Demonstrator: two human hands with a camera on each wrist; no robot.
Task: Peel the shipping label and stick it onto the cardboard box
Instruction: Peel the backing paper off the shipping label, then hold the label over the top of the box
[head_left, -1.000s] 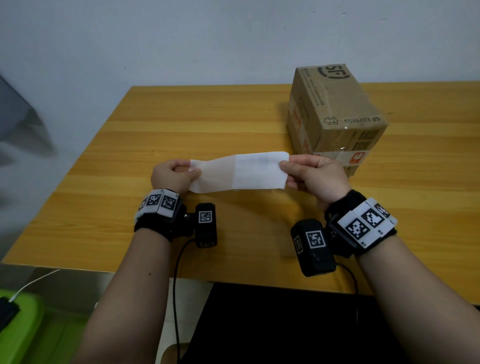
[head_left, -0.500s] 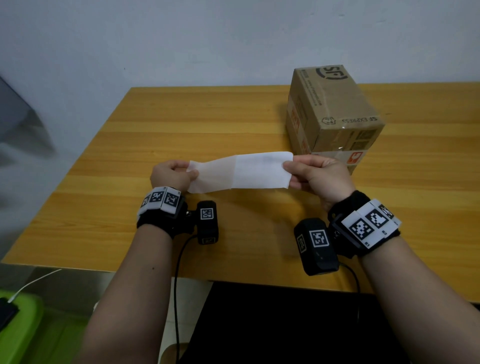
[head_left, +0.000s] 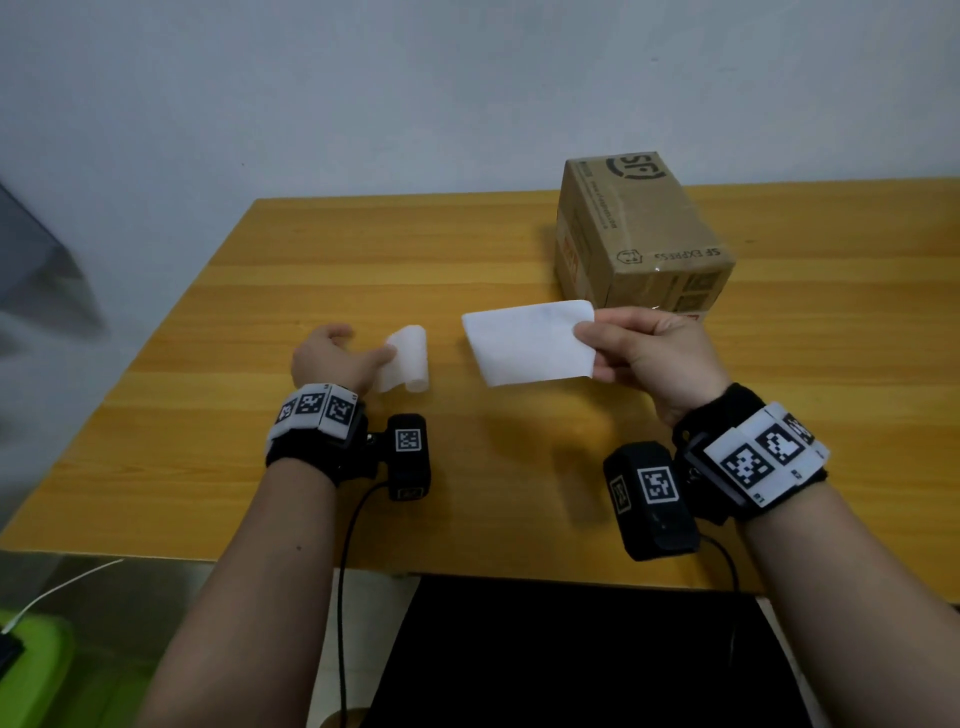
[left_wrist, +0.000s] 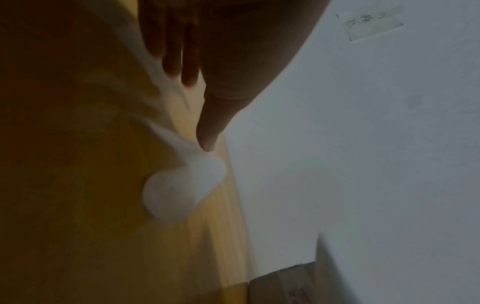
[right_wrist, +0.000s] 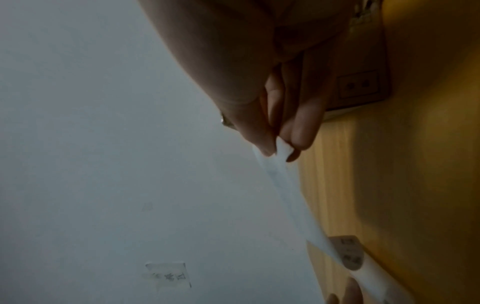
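Pinching the shipping label (head_left: 527, 343) by one edge, the right hand (head_left: 649, 353) risks its free adhesive end folding over; left hand (head_left: 332, 361) grips the backing (head_left: 408, 358).

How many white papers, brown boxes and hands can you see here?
White papers: 2, the flat white paper label pinched by the right hand and the curled white backing strip held by the left hand.
Brown cardboard boxes: 1
Hands: 2
Total: 5

Bare forearms, black wristbands (head_left: 311, 452) with white checkered marker tags, black cabled wrist cameras (head_left: 652, 499).
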